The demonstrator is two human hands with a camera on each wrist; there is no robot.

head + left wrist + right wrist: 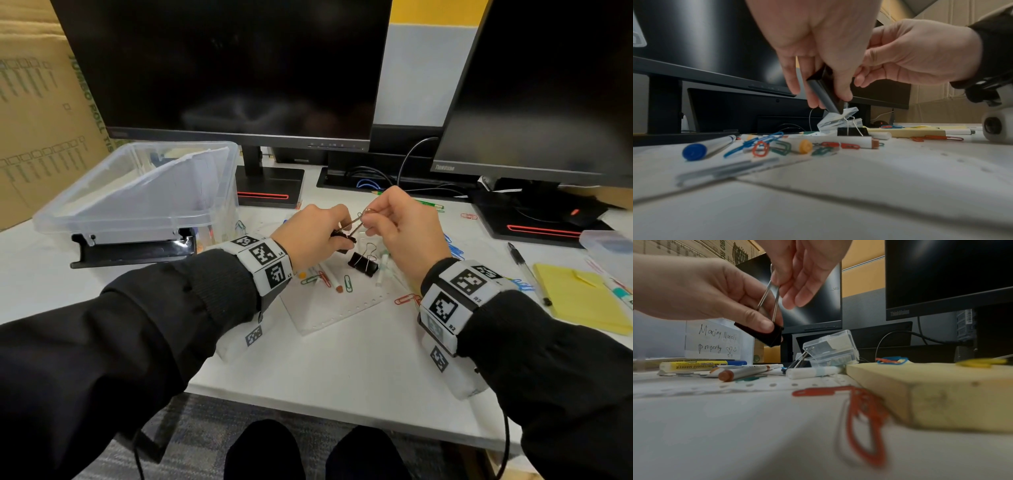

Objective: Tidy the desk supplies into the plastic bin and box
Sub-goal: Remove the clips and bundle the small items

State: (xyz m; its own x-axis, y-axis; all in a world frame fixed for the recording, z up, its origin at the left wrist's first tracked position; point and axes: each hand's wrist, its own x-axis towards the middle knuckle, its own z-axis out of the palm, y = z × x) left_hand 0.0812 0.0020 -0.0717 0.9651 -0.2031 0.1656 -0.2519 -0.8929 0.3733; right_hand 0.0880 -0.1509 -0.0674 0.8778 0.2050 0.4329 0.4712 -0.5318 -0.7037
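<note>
My left hand (325, 233) grips the black body of a binder clip (343, 238) above the desk. My right hand (376, 214) pinches that clip's wire handles. In the wrist views the held binder clip (825, 92) (764, 335) hangs tilted between both hands. A second binder clip (363, 263) lies on the desk just below. Behind it sits a small clear box (838, 119) (830, 346) with its lid open. The large clear plastic bin (137, 192) stands at the left, holding papers.
Coloured paper clips (347, 283), several markers (715, 145) and a pen (527, 274) lie scattered on a perforated sheet. A yellow sticky pad (582, 298) sits at the right, another clear container (609, 246) beyond it. Two monitors (226, 68) and cables stand behind.
</note>
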